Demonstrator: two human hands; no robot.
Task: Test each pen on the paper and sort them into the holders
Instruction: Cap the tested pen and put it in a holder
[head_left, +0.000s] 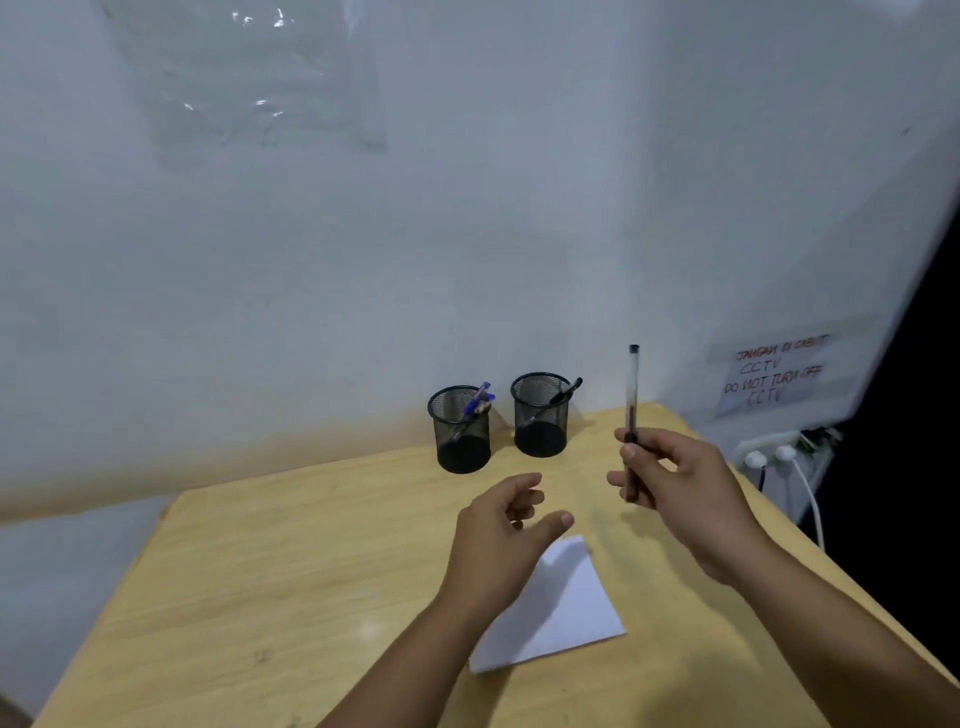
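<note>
Pen (632, 410) stands upright, pinched in your right hand (675, 483) above the table's (260, 597) far right corner, likely for uncapping; your left hand (504, 525) hovers, fingers relaxed, above the paper (561, 608), 2 holders (460, 431) behind.

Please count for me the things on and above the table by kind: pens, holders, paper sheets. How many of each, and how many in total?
Pens: 3 – blue pen in the left holder, black pen in the right holder, black pen held upright by the right hand.
Holders: 2
Paper sheets: 1 – paper
Total: 6
</note>
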